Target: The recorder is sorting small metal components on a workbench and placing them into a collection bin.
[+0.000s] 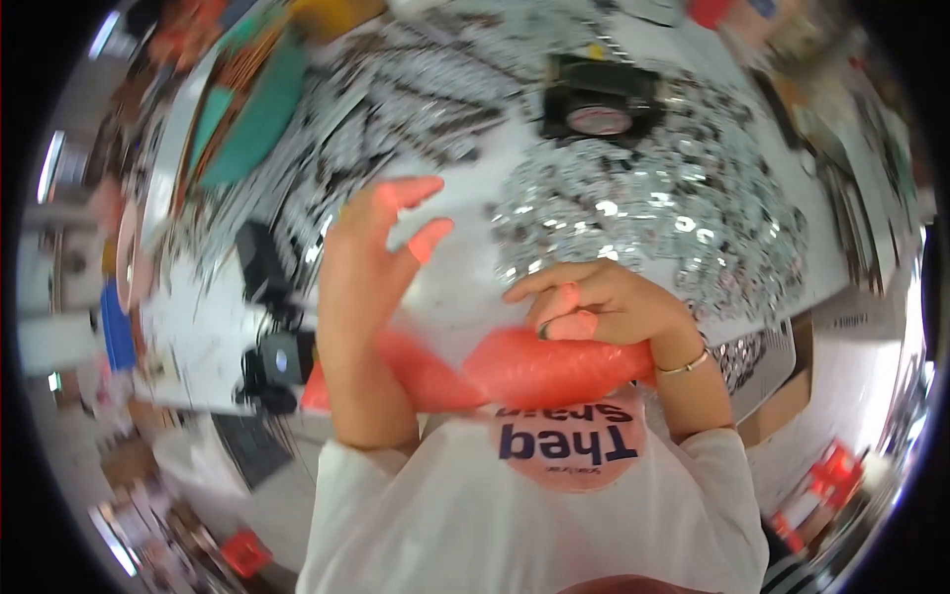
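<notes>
Holding one red tube (534, 368) in my right hand (604, 302): the fingers (566, 297) are curled down over its top, and the pink caps on two fingertips press against it. The tube is soft, translucent plastic; it runs from under that hand leftward, dips, and passes behind my left wrist toward a red end at the table edge. My left hand (371, 262) is raised and spread wide, fingers (431, 238) apart, two pink caps showing; it grips nothing, and the tube lies below it, at the wrist rather than the fingers. One thin bracelet (685, 366) sits on my right wrist.

On the white table (455, 287) beyond: one heap of small shiny metal pieces (653, 223) just past the right hand, too many to count; one black fan (599, 104) behind the heap; one black device (277, 361) left of my left arm; one green sheet (262, 114) farther left. Motion blur hides finer detail.
</notes>
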### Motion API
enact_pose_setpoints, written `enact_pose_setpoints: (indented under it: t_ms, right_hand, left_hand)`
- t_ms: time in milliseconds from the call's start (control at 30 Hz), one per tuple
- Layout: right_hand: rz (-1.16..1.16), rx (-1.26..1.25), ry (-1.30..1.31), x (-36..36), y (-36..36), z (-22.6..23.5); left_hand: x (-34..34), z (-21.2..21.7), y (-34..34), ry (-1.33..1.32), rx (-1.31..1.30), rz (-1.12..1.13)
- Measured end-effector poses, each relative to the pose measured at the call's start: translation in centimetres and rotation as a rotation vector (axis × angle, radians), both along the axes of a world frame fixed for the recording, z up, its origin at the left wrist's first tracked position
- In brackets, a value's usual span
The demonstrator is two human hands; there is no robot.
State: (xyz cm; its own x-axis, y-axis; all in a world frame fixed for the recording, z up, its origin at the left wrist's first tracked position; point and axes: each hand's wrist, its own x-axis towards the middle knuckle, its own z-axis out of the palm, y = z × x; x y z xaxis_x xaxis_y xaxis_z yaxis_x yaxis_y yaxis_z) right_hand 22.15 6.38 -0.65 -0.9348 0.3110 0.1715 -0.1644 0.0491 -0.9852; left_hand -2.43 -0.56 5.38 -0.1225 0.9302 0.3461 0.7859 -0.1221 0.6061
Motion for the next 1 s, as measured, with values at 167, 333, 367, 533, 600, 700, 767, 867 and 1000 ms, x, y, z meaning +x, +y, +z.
enact_pose_setpoints:
  t_ms: [167, 333, 367, 533, 600, 700, 767, 867, 1000]
  right_hand:
    - [-0.028, 0.012, -0.136, -1.5, -0.5, -0.3]
    - [-0.013, 0.019, -0.203, -2.1, -0.5, 0.7]
    - [-0.036, 0.041, -0.215, -2.1, -0.6, 0.7]
    - [-0.04, 0.125, -0.165, -1.5, -0.6, -0.5]
    - [-0.158, 0.057, -0.145, -1.3, -1.0, -0.5]
    - [-0.224, 0.044, -0.166, -1.4, -1.6, 0.1]
    - [-0.228, 0.028, -0.149, -1.4, -1.5, 0.0]
    - [-0.374, 0.143, -0.048, -1.7, -0.6, -0.1]
    - [-0.523, 0.222, 0.005, -2.2, -0.2, 0.0]
  left_hand:
    - [-4.5, -1.0, -3.7, 0.137, -0.447, 0.311]
    - [-5.9, -3.2, -3.6, 0.209, -0.57, 0.232]
    - [-6.1, -3.5, -3.5, 0.244, -0.544, 0.178]
    - [-3.3, -4.8, -1.7, -0.177, -0.197, -0.127]
    - [-0.5, -4.0, -0.9, -0.41, -0.064, -0.128]
    - [2.2, -3.9, -0.5, -0.59, 0.028, -0.18]
    - [3.5, -4.5, -0.4, -0.877, 0.128, -0.237]
    - [4.1, -4.5, -0.5, -0.998, 0.178, -0.254]
    - [3.7, -4.3, -0.1, -1.356, 0.175, -0.365]
